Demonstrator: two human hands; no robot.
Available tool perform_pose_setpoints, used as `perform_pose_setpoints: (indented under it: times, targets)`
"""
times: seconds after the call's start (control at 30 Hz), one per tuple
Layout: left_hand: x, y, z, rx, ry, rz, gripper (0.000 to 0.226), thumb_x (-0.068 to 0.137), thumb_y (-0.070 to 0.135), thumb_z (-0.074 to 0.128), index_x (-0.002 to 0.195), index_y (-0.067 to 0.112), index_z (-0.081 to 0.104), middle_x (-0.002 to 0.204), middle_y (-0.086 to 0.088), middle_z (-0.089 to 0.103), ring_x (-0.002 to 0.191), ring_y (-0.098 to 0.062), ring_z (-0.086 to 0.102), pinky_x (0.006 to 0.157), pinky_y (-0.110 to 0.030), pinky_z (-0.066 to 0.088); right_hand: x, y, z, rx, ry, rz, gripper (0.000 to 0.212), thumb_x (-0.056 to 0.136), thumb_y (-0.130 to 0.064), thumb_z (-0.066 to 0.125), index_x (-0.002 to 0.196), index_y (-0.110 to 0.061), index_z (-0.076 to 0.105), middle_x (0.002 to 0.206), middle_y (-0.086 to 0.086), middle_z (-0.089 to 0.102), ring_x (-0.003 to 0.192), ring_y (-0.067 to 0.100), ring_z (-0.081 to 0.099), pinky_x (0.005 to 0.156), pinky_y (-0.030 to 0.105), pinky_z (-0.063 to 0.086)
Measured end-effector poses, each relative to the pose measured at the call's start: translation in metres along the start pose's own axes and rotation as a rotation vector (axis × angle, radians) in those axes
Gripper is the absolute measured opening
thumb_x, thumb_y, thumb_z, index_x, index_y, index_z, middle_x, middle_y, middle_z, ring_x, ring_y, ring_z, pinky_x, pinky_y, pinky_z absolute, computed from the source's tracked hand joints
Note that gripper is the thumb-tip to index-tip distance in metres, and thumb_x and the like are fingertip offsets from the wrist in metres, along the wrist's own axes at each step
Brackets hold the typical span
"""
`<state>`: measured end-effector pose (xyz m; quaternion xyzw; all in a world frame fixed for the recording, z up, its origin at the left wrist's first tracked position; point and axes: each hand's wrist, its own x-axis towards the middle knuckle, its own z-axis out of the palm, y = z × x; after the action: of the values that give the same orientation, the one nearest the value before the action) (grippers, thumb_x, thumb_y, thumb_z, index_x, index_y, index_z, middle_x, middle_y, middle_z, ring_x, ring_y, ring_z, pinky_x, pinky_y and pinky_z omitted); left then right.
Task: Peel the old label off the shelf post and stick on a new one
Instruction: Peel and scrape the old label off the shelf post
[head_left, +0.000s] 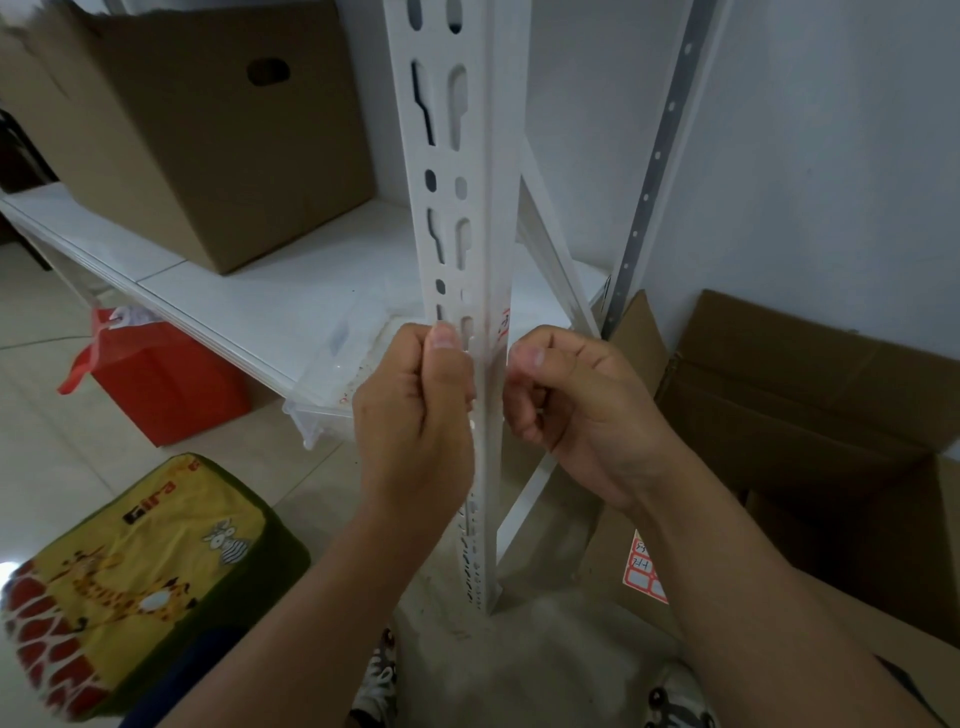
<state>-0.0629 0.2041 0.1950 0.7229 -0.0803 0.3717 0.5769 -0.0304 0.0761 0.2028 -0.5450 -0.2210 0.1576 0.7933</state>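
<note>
A white slotted shelf post (470, 171) stands upright in the middle of the view. A small white label with red print (503, 326) sticks on the post's right face, just above my right thumb. My left hand (415, 415) grips the post's left flange, thumb up on the front. My right hand (571, 410) has curled fingers, and its thumb tip presses the post's right edge right under the label. A sheet of red-bordered labels (643, 574) lies on the flattened cardboard at lower right, partly hidden by my right forearm.
A large cardboard box (197, 135) sits on the white shelf board (291, 301). A red bag (166, 379) and a clear plastic bin stand under the shelf. A yellow giraffe cushion (135, 577) lies at lower left. Open cardboard boxes (810, 395) lean against the right wall.
</note>
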Motion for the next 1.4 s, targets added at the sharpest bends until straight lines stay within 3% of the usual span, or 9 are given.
perform_pose_setpoints:
  times: [0.13,0.4,0.63,0.8,0.9,0.97,1.03,1.2,1.4]
  targets:
    - [0.012,-0.013,-0.011,0.05,0.077,-0.077,0.045,0.103,0.02,0.047,0.058,0.018,0.049,0.048,0.008,0.049,0.044,-0.004,0.047,0.045,-0.014,0.038,0.001,-0.001,-0.001,-0.007,0.084,-0.014,0.022,0.083,-0.024,0.061,0.073,-0.005,0.056,0.053,0.005,0.052,0.049,0.016,0.045,0.051,0.028,0.039]
    - [0.04,-0.049,-0.026,0.099,0.192,-0.298,0.019,0.1,0.025,0.053,0.083,0.024,0.059,0.077,0.007,0.064,0.071,-0.006,0.061,0.071,-0.023,0.056,0.006,0.003,0.004,-0.079,0.265,-0.023,0.024,0.093,-0.012,0.056,0.071,-0.003,0.061,0.053,0.008,0.054,0.048,0.017,0.044,0.051,0.029,0.039]
    - [0.05,-0.067,-0.024,0.252,0.007,-0.472,0.05,0.102,0.038,0.046,0.061,0.011,0.057,0.059,-0.002,0.058,0.056,-0.015,0.054,0.066,-0.033,0.049,0.009,0.004,0.007,-0.168,0.278,-0.057,0.021,0.092,-0.008,0.056,0.078,0.008,0.061,0.057,0.008,0.061,0.051,0.019,0.051,0.056,0.034,0.045]
    - [0.052,-0.086,-0.022,0.424,-0.195,-0.591,0.007,0.098,0.018,0.052,0.102,0.012,0.05,0.091,-0.006,0.056,0.081,-0.022,0.052,0.063,-0.032,0.045,0.01,0.004,0.007,-0.241,0.283,-0.1,0.022,0.091,-0.009,0.058,0.079,0.009,0.061,0.06,0.008,0.063,0.053,0.019,0.054,0.057,0.034,0.049]
    - [0.052,-0.09,-0.021,0.476,-0.203,-0.601,0.035,0.094,0.023,0.06,0.126,0.014,0.049,0.117,-0.006,0.057,0.105,-0.023,0.057,0.087,-0.043,0.052,0.01,0.003,0.007,-0.272,0.281,-0.113,0.018,0.091,-0.009,0.059,0.076,0.0,0.064,0.061,0.009,0.065,0.054,0.019,0.057,0.058,0.035,0.05]
    - [0.053,-0.088,-0.017,0.477,-0.158,-0.549,0.026,0.098,0.026,0.051,0.091,0.002,0.059,0.073,0.008,0.064,0.064,-0.004,0.058,0.068,-0.032,0.047,0.01,0.002,0.007,-0.287,0.268,-0.125,0.017,0.091,-0.007,0.059,0.075,-0.004,0.064,0.062,0.009,0.065,0.054,0.018,0.058,0.059,0.036,0.051]
    - [0.053,-0.077,-0.01,0.384,-0.1,-0.543,0.042,0.101,0.024,0.044,0.066,0.001,0.044,0.043,0.011,0.046,0.041,-0.002,0.042,0.055,-0.027,0.033,0.011,0.001,0.008,-0.285,0.258,-0.133,0.018,0.091,-0.004,0.057,0.075,-0.004,0.064,0.062,0.008,0.066,0.053,0.017,0.059,0.058,0.035,0.051]
    - [0.051,-0.057,0.006,-0.189,-0.141,-0.643,0.047,0.106,0.035,0.032,0.08,0.013,0.064,0.063,0.003,0.068,0.063,-0.015,0.066,0.073,-0.038,0.051,0.013,0.001,0.01,-0.235,0.256,-0.138,0.019,0.091,0.0,0.054,0.075,0.0,0.063,0.059,0.007,0.065,0.051,0.016,0.059,0.054,0.029,0.051]
    - [0.045,-0.055,0.013,-0.419,-0.302,-0.556,0.057,0.105,0.034,0.021,0.064,0.012,0.054,0.042,0.003,0.051,0.04,-0.014,0.05,0.052,-0.029,0.04,0.013,0.004,0.014,-0.182,0.269,-0.148,0.019,0.092,0.003,0.052,0.075,0.001,0.061,0.057,0.007,0.066,0.048,0.018,0.06,0.053,0.029,0.054]
